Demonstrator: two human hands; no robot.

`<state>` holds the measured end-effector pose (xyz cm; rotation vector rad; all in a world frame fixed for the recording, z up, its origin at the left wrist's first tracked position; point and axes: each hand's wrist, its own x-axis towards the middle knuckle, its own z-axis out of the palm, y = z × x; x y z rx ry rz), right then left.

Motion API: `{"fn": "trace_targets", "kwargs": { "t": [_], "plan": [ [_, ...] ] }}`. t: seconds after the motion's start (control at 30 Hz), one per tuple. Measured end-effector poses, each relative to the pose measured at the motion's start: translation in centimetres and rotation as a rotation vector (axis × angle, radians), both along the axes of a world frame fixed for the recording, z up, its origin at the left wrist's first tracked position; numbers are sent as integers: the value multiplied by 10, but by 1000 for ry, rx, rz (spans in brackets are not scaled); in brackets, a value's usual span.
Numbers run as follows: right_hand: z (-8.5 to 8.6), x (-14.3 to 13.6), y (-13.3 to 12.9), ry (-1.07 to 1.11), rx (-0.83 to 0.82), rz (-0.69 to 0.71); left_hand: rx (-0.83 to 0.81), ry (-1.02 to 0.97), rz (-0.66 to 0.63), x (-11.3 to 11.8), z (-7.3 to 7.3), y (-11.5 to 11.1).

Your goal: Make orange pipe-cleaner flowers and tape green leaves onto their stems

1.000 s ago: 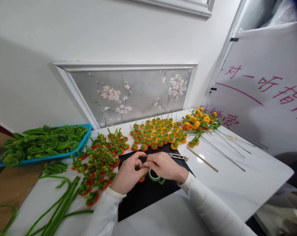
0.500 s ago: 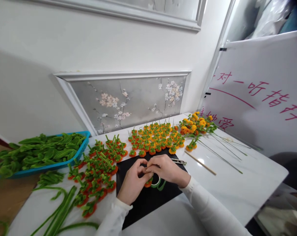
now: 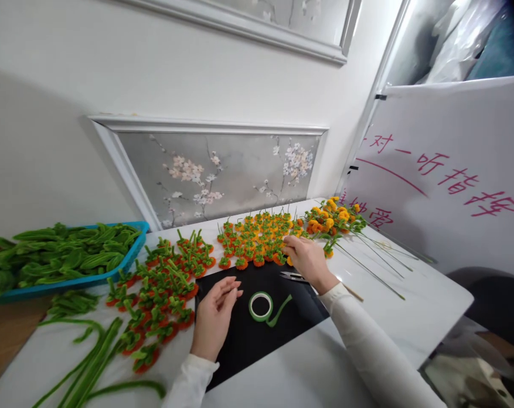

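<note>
My left hand (image 3: 216, 317) hovers over the left side of a black mat (image 3: 239, 351), fingers loosely bent and apart, holding nothing. At the mat's far edge, my right hand (image 3: 310, 260) reaches into rows of fuzzy chenille flower heads (image 3: 257, 238), orange and yellow with green stems pointing up. Its fingertips are pinched together just above an orange flower head (image 3: 279, 258); what lies between them is hidden. A roll of green tape (image 3: 260, 306) lies on the mat with its loose end curling right. Small metal snips (image 3: 293, 276) rest below my right hand.
A blue tray (image 3: 133, 249) heaped with green fuzzy leaves stands at the left. Orange flower heads (image 3: 163, 300) and long green chenille stems (image 3: 89, 368) cover the table's left. Finished-looking yellow flowers (image 3: 333, 215) with thin stems lie back right, near a wooden stick (image 3: 352, 292).
My hands have parted from over the mat. The right moved up and away to the flower rows; the left dropped back slightly left and its fingers loosened. The tape roll is now uncovered.
</note>
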<state>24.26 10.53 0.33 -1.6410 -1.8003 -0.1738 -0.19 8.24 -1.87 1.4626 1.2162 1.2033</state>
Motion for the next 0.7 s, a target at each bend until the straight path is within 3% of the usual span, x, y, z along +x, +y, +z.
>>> {"fn": "trace_targets", "kwargs": {
  "t": [0.27,0.47,0.57,0.7],
  "plan": [
    [-13,-14,6,-180,-33,-19,34,12,31,-1,-5,-5],
    [-2,-17,-12,-142,9,-17,49,63,-11,1,-10,-7],
    [5,-17,-33,16,5,118,75,102,-45,1,-11,-9],
    [3,-14,-53,-2,-201,462,123,188,-158,6,-10,-16]
  ]
}}
